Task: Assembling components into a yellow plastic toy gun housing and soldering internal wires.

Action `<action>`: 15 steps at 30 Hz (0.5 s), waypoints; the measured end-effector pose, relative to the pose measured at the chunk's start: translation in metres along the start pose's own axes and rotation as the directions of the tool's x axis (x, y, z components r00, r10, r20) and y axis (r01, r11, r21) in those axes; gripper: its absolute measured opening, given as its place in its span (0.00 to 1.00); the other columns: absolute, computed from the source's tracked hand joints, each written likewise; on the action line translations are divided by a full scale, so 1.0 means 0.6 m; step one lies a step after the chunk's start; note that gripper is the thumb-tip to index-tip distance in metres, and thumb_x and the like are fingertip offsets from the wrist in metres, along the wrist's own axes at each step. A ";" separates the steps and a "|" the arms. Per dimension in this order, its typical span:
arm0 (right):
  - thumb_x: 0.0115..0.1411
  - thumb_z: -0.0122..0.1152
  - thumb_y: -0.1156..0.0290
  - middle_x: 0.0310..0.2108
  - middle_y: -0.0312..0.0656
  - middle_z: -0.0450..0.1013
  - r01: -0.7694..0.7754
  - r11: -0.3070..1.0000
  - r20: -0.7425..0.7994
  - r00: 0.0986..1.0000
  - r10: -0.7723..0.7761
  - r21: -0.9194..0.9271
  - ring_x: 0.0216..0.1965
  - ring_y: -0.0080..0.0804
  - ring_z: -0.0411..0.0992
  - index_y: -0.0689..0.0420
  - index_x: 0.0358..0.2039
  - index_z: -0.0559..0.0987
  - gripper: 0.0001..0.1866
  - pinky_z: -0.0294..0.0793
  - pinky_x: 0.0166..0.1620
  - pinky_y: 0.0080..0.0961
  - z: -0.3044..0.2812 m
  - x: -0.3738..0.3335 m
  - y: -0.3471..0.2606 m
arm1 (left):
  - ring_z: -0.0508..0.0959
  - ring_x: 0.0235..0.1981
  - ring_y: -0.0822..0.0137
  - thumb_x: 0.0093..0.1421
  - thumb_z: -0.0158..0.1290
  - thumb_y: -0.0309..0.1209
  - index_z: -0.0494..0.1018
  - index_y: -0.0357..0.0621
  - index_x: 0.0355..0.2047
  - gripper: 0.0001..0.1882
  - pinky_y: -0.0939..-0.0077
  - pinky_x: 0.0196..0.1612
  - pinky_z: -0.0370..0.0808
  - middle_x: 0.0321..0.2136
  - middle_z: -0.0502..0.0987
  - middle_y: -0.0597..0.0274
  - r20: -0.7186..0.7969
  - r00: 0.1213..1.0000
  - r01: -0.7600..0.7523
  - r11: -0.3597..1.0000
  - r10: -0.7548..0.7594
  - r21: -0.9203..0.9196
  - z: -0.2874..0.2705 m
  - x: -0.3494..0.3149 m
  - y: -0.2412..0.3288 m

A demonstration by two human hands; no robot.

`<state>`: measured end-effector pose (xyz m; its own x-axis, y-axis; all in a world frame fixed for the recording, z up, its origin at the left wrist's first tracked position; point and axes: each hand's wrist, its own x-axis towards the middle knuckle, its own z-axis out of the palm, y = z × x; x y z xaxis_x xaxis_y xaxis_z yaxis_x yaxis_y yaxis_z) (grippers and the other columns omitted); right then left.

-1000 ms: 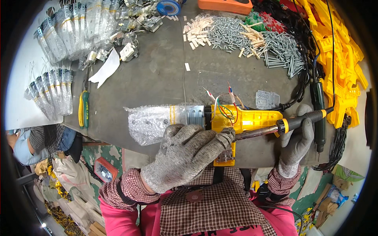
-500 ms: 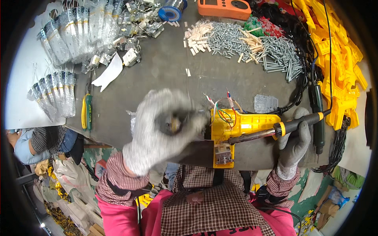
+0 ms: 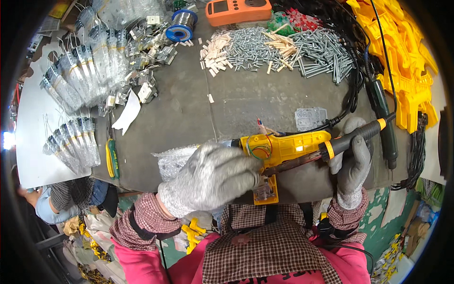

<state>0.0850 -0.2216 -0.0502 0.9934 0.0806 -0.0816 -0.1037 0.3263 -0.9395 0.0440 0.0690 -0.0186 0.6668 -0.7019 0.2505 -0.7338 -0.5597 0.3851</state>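
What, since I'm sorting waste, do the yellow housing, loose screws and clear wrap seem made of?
Yellow housing: probably moulded plastic, fairly glossy, given its even colour and highlights. Screws: metal, likely plated steel, from their silvery-grey shine. Wrap: apparently glossy plastic film, from its crinkles and glints.

Left hand (image 3: 213, 175): pale grey glove, kinda mottled
Right hand (image 3: 354, 163): glove's speckled grey too, so they're a match
Soldering iron (image 3: 343, 143): black grip with yellow-orange bands, shaft's more of a dull brown
Housing (image 3: 302, 143): super bright yellow
Wires (image 3: 270, 144): bits of red, green, white and blue
Tabletop (image 3: 170, 109): dark, scuffed-looking grey
Meter (image 3: 239, 13): loud orange, dark grey bits on the face
Spool (image 3: 178, 33): blue rim, silvery winding
Screws (image 3: 326, 57): plain silver-grey
Snips (image 3: 112, 158): yellow and green handles
Apron (image 3: 265, 258): brownish check
Sleeve covers (image 3: 153, 213): small reddish-brown check
Top (image 3: 137, 258): hot pink, ngl
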 end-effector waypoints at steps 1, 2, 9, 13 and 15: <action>0.66 0.51 0.58 0.15 0.40 0.69 0.001 1.000 0.008 1.000 -0.001 -0.001 0.12 0.22 0.63 0.63 0.43 0.67 0.19 0.57 0.16 0.16 -0.001 0.000 0.000 | 0.79 0.38 0.58 0.47 0.59 0.33 0.79 0.48 0.39 0.17 0.63 0.40 0.76 0.39 0.79 0.60 0.068 0.997 0.039 0.996 -0.033 -0.083 -0.002 0.008 -0.006; 0.66 0.51 0.58 0.15 0.40 0.69 0.000 1.000 0.006 1.000 0.000 0.000 0.12 0.22 0.63 0.63 0.43 0.67 0.19 0.57 0.16 0.16 -0.001 0.001 -0.001 | 0.78 0.41 0.57 0.48 0.59 0.34 0.79 0.49 0.40 0.16 0.61 0.43 0.74 0.39 0.79 0.61 0.041 0.995 0.088 0.996 -0.087 -0.004 0.004 0.004 -0.005; 0.65 0.51 0.56 0.16 0.38 0.69 -0.017 0.999 -0.001 1.000 0.017 -0.041 0.13 0.20 0.63 0.63 0.42 0.68 0.20 0.58 0.17 0.15 0.000 -0.001 -0.003 | 0.77 0.41 0.55 0.43 0.62 0.27 0.81 0.56 0.36 0.16 0.62 0.45 0.72 0.35 0.80 0.66 -0.031 0.971 0.233 0.970 -0.236 -0.075 -0.008 0.012 0.016; 0.65 0.51 0.55 0.16 0.37 0.70 -0.004 0.999 0.021 1.000 0.005 -0.052 0.13 0.20 0.64 0.63 0.41 0.68 0.20 0.58 0.17 0.14 0.000 -0.001 -0.004 | 0.77 0.39 0.57 0.41 0.62 0.25 0.82 0.53 0.34 0.17 0.61 0.44 0.73 0.31 0.80 0.66 -0.094 0.945 0.308 0.949 -0.314 -0.069 0.003 0.011 0.026; 0.66 0.52 0.56 0.15 0.36 0.67 0.010 0.999 -0.002 1.000 -0.010 -0.041 0.11 0.19 0.60 0.61 0.40 0.66 0.19 0.55 0.15 0.15 0.012 0.000 -0.004 | 0.77 0.38 0.58 0.40 0.63 0.24 0.83 0.52 0.34 0.17 0.61 0.43 0.73 0.29 0.80 0.67 -0.093 0.945 0.315 0.949 -0.314 -0.009 0.005 0.012 0.030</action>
<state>0.0852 -0.2156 -0.0457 0.9945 0.0754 -0.0732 -0.0920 0.2883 -0.9531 0.0353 0.0526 -0.0124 0.8727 -0.4463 0.1982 -0.4853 -0.7482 0.4524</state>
